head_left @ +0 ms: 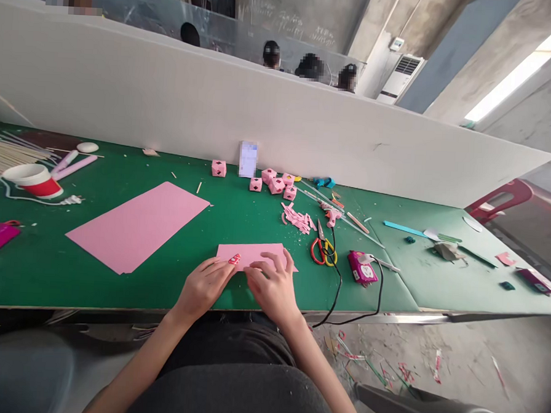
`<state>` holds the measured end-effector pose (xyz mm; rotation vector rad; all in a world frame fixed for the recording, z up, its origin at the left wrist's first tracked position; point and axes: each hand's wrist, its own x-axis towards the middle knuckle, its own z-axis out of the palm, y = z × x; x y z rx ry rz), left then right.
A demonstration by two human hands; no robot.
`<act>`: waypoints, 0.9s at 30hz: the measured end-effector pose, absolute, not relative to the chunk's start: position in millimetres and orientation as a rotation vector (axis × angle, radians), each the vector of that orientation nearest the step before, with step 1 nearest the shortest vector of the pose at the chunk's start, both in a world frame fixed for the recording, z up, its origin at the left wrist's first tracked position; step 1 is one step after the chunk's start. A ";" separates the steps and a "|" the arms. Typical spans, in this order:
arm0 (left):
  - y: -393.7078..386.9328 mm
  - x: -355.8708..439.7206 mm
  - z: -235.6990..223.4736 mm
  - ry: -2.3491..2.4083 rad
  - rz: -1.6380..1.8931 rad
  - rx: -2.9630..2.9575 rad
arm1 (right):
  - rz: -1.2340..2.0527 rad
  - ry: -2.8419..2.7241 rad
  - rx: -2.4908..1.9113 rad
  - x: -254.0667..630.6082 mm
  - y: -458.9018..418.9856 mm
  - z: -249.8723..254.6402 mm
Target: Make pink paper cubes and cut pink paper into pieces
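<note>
A small pink paper sheet [249, 253] lies near the front edge of the green table [179, 275]. My left hand [205, 283] rests its fingertips on the sheet's near edge, fingers curled and pressed down. My right hand [271, 283] lies over the sheet's near right part, fingers bent and pressing on the paper. A larger pink sheet [138, 224] lies flat to the left of my hands.
Several small pink cubes [274, 183] and pink paper scraps [297, 219] sit farther back. Scissors [322, 247], a glue gun [330, 214] with black cord, and a pink tape dispenser [362, 268] lie to the right. A red-white cup [34, 180] stands far left. A white partition [262, 113] closes the back.
</note>
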<state>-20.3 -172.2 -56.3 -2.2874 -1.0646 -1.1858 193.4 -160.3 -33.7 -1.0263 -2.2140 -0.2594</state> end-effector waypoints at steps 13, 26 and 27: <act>-167.3 -26.0 -50.7 -1.093 -1.315 -2.242 | -0.333 -2.124 -1.005 179.3 -150.7 -34.7; -157.7 -56.5 -70.6 -1.204 -1.313 -2.196 | -0.369 -2.069 -1.214 244.7 -131.0 -49.5; -156.8 -58.5 -69.6 -1.217 -1.321 -2.167 | -0.376 -2.047 -1.226 250.1 -127.5 -47.8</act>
